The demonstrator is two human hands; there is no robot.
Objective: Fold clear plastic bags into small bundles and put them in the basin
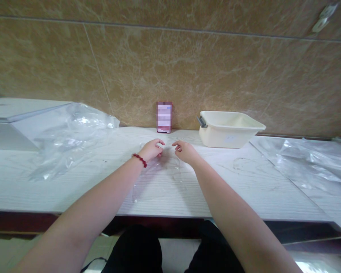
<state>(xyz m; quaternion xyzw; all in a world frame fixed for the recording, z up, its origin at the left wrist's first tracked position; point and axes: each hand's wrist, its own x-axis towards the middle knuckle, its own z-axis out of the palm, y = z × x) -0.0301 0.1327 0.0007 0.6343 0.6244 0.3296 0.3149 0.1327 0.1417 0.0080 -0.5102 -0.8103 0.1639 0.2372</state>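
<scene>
Could easily miss an edge of the clear plastic [159, 171], lying thin and almost invisible on the pale worktop [255, 185], beneath and between the left hand [153, 150] and right hand [185, 152]. Might also crease it through uneven pulling, or topple the phone [164, 118], propped upright by the wall [187, 72] just beyond, through too wide a reach. Narrow in grip on both sides, with fingers curled; cannot tell whether pinching plastic or only air. Cannot trace the plastic's outline, read the pixelated phone screen, see the whole floor of the cream tub [224, 138], or follow the white box [2, 138] past the left border.
</scene>
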